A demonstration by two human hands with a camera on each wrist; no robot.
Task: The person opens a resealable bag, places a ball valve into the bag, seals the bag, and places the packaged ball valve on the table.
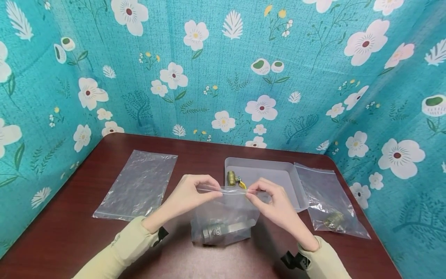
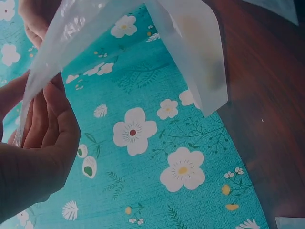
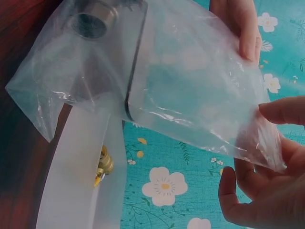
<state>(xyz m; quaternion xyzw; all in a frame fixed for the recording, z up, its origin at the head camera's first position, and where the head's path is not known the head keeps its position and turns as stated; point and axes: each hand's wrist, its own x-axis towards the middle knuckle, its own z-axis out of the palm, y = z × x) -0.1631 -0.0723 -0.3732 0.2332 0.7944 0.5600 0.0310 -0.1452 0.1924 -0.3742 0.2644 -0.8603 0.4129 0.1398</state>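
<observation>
A clear zip bag (image 1: 223, 211) hangs between my two hands, its top edge stretched level. My left hand (image 1: 196, 192) pinches that edge on the left with thumb and fingers. On the right, my right hand (image 1: 271, 197) pinches the same edge. Inside the bag, near its bottom, lies a silver ball valve (image 1: 216, 231) with a long flat lever handle; in the right wrist view the valve body (image 3: 95, 21) shows its round open end through the plastic. Behind the bag, a brass valve with a yellow handle (image 1: 231, 178) is in the grey tray (image 1: 278, 164).
At the left of the dark red table (image 1: 195, 155) lies a flat zip bag (image 1: 139, 182). Another zip bag (image 1: 320, 190), with a brass fitting (image 1: 333, 220) inside, lies right of the tray and partly against it. A flowered turquoise curtain (image 1: 216, 77) surrounds the table's back and sides.
</observation>
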